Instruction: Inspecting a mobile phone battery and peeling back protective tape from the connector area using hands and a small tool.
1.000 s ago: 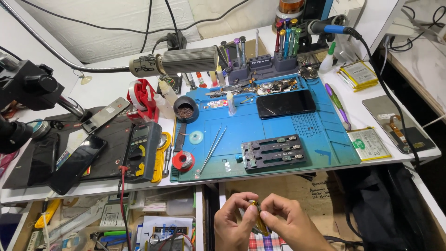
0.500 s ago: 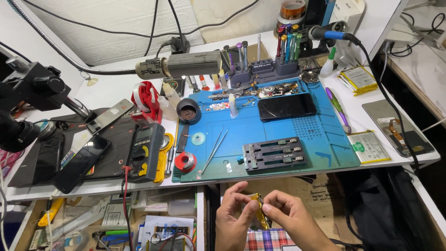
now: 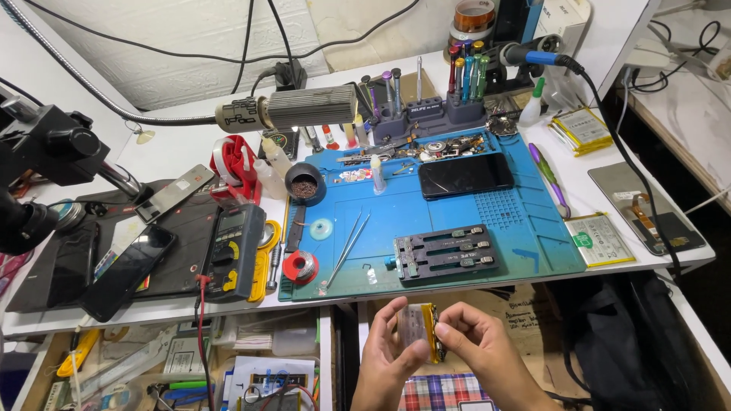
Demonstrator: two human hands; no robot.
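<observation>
Two bare hands meet below the front edge of the workbench, both pinched on one small flat rectangular part with a pale face and a yellow-orange edge [image 3: 421, 332]. The left hand [image 3: 388, 358] grips its left side with fingers closed around it; the right hand [image 3: 476, 352] clamps thumb and forefinger on the right edge. The part sits upright between them, clear of the bench and over the person's lap.

It looks like a close inspection or handling step, with the part turned in the fingers. Any further handling calls for a light, steady pinch on the edges, since the piece appears thin.

Above lies the blue silicone repair mat [image 3: 457, 221], carrying a black metal clamp fixture [image 3: 445, 254], a dark slab phone [image 3: 466, 175], thin steel tweezers [image 3: 346, 240] and a red solder spool [image 3: 300, 267]. A yellow-and-black multimeter [image 3: 236, 251] rests just left of the mat. The fixture and tweezers crowd the mat's near edge, right above the hands.
</observation>
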